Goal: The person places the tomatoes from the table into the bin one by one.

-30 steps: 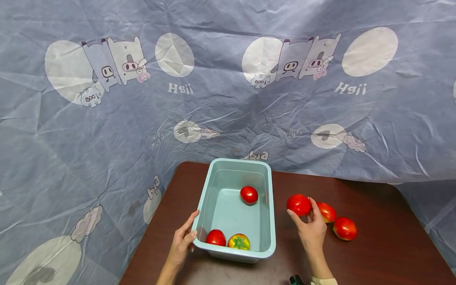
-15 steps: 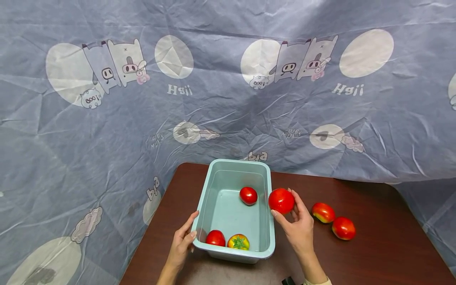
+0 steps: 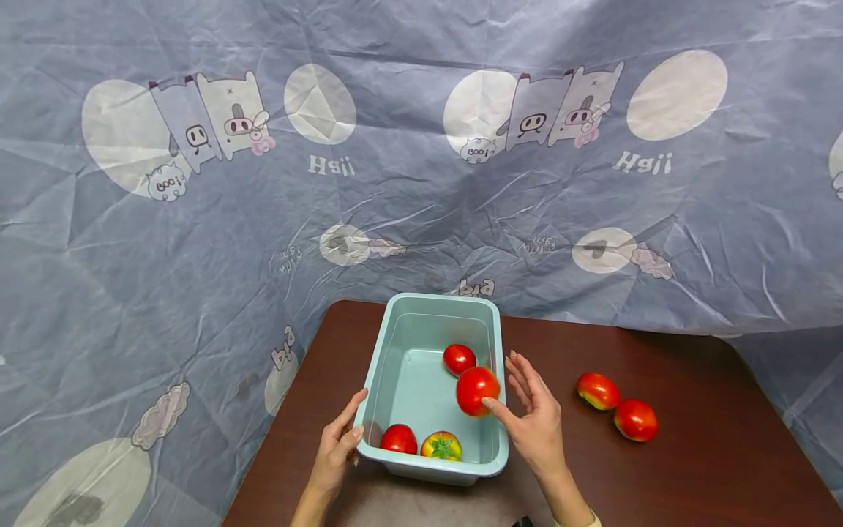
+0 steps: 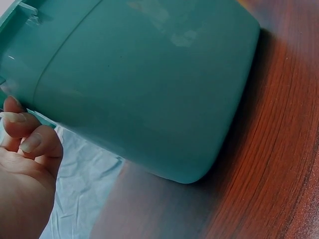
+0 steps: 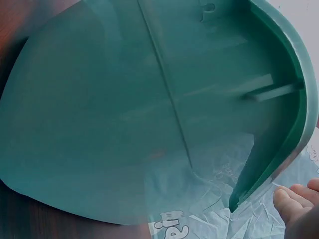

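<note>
A light blue-green plastic basin (image 3: 498, 344) stands on the table. My left hand (image 3: 334, 448) grips its near left rim; in the left wrist view those fingers (image 4: 37, 139) curl at the rim beside the basin wall (image 4: 129, 94). Over the basin's right side is a red tomato (image 3: 477, 391). The thumb of my right hand (image 3: 535, 421) overlaps that tomato, while its other fingers are extended outside the right rim, apart from it. Inside lie a red tomato (image 3: 459, 359) farther back, another red tomato (image 3: 399, 439) at the near left, and a yellow-red tomato (image 3: 441, 446) with a green calyx.
Two red-and-yellow tomatoes, a left one (image 3: 598, 391) and a right one (image 3: 636, 420), lie on the brown table (image 3: 698, 468) right of the basin. A grey-blue printed cloth (image 3: 421, 183) hangs behind and at the left.
My right hand has carried the red tomato leftward from beside the two table tomatoes to over the basin, and its fingers have spread away from it. The left hand has stayed at the rim.
</note>
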Tool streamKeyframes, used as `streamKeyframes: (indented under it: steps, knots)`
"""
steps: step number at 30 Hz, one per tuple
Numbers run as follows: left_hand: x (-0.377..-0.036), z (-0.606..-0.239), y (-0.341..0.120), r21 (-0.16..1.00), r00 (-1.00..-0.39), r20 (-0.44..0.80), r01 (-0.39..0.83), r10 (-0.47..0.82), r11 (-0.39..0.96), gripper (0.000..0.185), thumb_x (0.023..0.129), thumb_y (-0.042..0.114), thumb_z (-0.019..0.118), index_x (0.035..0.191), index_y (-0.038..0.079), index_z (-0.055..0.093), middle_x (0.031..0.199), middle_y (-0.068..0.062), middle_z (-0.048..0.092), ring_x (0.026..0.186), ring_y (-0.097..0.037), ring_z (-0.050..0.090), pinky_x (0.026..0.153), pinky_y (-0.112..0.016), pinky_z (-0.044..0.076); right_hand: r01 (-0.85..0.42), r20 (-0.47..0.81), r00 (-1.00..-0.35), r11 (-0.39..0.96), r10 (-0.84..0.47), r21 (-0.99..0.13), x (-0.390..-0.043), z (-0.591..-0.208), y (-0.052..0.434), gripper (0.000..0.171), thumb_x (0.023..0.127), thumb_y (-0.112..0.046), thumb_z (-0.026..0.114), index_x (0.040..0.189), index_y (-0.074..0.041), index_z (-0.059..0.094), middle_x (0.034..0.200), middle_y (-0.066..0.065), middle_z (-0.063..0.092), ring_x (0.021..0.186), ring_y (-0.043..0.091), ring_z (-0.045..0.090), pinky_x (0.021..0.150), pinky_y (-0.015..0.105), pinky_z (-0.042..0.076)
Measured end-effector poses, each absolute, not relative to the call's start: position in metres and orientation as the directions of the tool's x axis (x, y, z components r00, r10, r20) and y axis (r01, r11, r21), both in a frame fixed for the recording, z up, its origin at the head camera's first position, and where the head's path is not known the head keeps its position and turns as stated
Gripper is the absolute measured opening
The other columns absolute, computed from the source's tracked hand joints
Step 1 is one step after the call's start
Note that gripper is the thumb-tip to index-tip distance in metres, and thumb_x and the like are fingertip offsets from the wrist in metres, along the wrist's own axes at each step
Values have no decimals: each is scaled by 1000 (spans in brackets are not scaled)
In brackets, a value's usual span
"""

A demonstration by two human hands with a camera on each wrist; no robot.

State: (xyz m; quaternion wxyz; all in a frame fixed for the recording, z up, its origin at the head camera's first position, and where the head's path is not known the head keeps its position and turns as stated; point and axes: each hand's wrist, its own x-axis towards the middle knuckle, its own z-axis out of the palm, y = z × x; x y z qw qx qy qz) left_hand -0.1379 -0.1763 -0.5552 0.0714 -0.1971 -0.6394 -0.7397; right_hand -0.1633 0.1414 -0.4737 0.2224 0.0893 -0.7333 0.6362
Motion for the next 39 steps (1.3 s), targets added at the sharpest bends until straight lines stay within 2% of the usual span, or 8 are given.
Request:
streamKeyframes:
  steps: [5,8,12,18,23,29,33,39]
  knots:
    - [-138,-556,-177,919,-914,380,355,145,-172,55,94,-1,41,147,-8,32,79,-28,43,51,-34,32,33,-32,32,-435,486,-856,265,174,-861,-159,-463,143,77,66,12,81,136,6,51,135,18,57,123,22,60,97,18,45]
    - [-138,-556,-177,922,-916,375,351,145,-163,55,94,-1,42,147,-7,33,82,-28,46,51,-31,34,33,-32,32,-436,505,-829,288,239,-852,-164,-469,158,70,67,12,80,132,5,55,129,19,60,119,16,62,96,15,47]
    - [-139,-555,-177,926,-920,366,346,140,-149,55,94,-1,42,148,-6,33,82,-17,53,51,-26,37,34,-29,34,-370,465,-799,298,380,-880,-177,-483,197,63,72,7,80,130,-3,59,126,6,64,114,6,63,93,10,46]
    - [-139,-556,-178,927,-921,363,341,140,-158,54,94,-1,41,147,-8,33,84,0,60,51,-22,40,33,-33,31,-180,304,-748,261,589,-948,-178,-492,259,58,75,1,79,129,-5,60,120,-9,65,108,-4,61,90,5,45]
    - [-139,-555,-180,923,-917,374,353,140,-152,54,94,-1,41,147,-8,33,81,-16,55,53,-28,38,33,-35,29,-71,109,-699,83,707,-994,-170,-500,288,58,74,-8,83,128,-10,62,120,-6,66,101,-7,60,87,2,45]
    - [-140,-556,-179,925,-920,368,348,133,-151,55,93,0,42,147,-6,34,80,-26,50,53,-27,38,33,-31,31,-57,57,-665,25,745,-998,-168,-515,305,56,73,-11,84,125,-15,64,116,-10,67,97,-10,61,85,1,45]
    - [-140,-558,-178,919,-914,381,358,137,-166,55,93,-1,41,146,-9,33,76,-32,47,51,-21,41,32,-31,30,-46,76,-652,60,755,-997,-169,-524,311,56,73,-8,83,125,-15,64,115,-11,67,96,-11,61,84,1,45]
    - [-140,-558,-177,916,-911,388,365,136,-169,55,92,-2,41,145,-10,33,72,-29,45,50,-15,42,33,-25,33,21,190,-626,260,756,-965,-171,-541,320,56,76,-10,81,129,-14,62,123,-10,66,98,-15,57,88,1,43]
